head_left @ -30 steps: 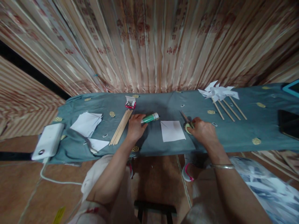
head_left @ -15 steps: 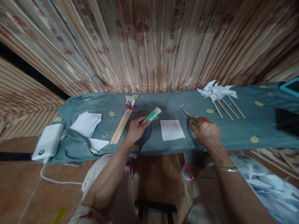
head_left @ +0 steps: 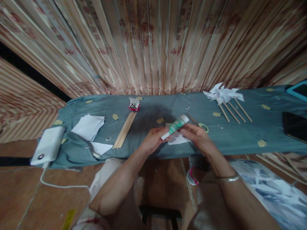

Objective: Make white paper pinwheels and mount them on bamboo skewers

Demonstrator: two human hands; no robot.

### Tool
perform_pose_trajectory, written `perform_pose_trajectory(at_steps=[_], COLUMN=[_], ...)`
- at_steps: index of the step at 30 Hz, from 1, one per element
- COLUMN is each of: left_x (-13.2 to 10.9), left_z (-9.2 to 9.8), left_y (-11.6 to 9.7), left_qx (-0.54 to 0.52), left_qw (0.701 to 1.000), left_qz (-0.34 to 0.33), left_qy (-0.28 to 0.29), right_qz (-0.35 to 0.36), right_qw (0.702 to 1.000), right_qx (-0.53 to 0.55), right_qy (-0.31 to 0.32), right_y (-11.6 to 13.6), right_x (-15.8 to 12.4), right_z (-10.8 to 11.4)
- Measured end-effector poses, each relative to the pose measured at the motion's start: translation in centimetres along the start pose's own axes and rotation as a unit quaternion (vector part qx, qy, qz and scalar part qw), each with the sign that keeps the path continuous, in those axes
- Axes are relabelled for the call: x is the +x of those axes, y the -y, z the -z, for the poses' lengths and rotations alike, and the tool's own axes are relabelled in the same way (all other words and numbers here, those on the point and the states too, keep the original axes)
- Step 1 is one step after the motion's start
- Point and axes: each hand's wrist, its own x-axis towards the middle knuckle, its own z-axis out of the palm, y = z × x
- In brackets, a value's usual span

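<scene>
A green-and-white glue stick (head_left: 177, 125) is gripped in my left hand (head_left: 155, 138), tilted with its upper end to the right. My right hand (head_left: 197, 135) has its fingers stretched toward that upper end, thumb and fingertips close beside the tube; whether they touch it I cannot tell. Beneath both hands lies a square sheet of white paper (head_left: 178, 139), partly covered by them and the glue stick. Just beyond my right hand rest scissors (head_left: 202, 127) with a yellow-green handle, partly hidden by the fingers.
Wooden sticks (head_left: 124, 130) and a small red box of metal pins (head_left: 134, 105) lie left of centre. Farther left are stacked papers (head_left: 88, 126) and a white corded device (head_left: 49, 145). White paper pinwheels (head_left: 223, 95) on sticks and a dark phone (head_left: 295, 125) lie to the right.
My right hand has let go of the scissors, which now lie on the cloth, and has moved left toward the glue stick. My left hand has brought the glue stick rightward over the paper.
</scene>
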Motion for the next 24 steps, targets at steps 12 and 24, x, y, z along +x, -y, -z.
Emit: perform_pose_trajectory(at_steps=[12, 24], left_x=[0.6, 1.6], left_z=[0.4, 5.9], left_y=[0.0, -2.6], left_qx=[0.039, 0.702], left_qw=[0.999, 0.677], left_qz=[-0.025, -0.179], left_qy=[-0.024, -0.127], right_qz=[-0.057, -0.105], right_qw=[0.955, 0.942], right_qx=[0.286, 0.311], right_qy=[-0.061, -0.076], right_y=[-0.1, -0.2], right_x=[0.3, 0.0], right_z=[-1.9, 0.5])
